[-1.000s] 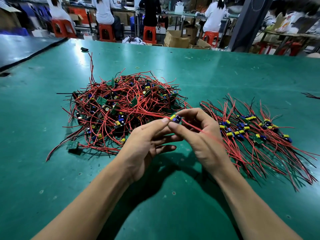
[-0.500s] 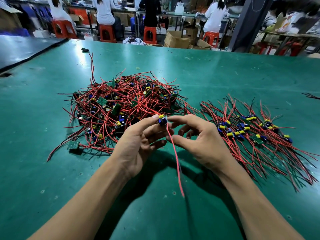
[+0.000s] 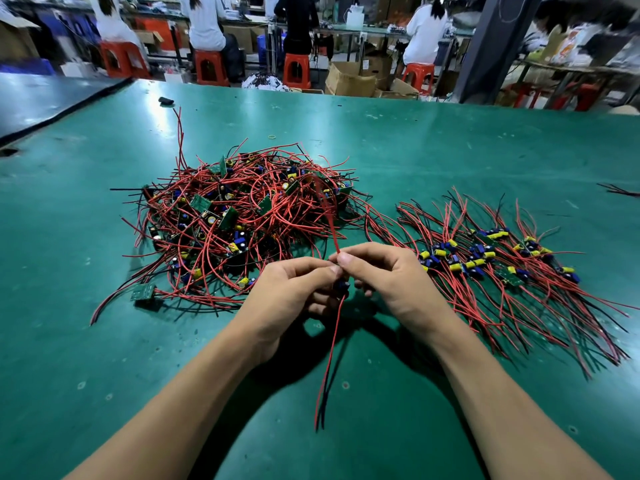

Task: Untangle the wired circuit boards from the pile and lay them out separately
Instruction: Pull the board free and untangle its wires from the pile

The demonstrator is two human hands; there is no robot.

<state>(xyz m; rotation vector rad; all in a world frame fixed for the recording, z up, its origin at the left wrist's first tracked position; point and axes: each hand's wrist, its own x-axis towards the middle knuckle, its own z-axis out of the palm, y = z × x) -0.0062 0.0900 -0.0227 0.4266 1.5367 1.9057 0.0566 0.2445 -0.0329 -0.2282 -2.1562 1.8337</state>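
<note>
Red wires make a big messy pile point(image 3: 242, 230) on the left of the green tabletop point(image 3: 450, 150), with little boards stuck all through it. Just on the near side of it, in the middle, the left hand point(image 3: 294, 292) curls its fingers round one small board point(image 3: 341, 285), held up off the tabletop between both hands. The right hand point(image 3: 391, 275) pinches the top wire point(image 3: 329, 216) just above that board. This wire runs up and away over the pile; it is blurry, so I cannot tell if its end is free. The bottom wires point(image 3: 329, 358) hang down toward the person, so the whole piece is long from far to near. I think a slow, soft pull is best, with the fingers sliding along the wire to make it straight. Then it can go on the right, beside the neat row point(image 3: 502, 265), lying the same way.
</note>
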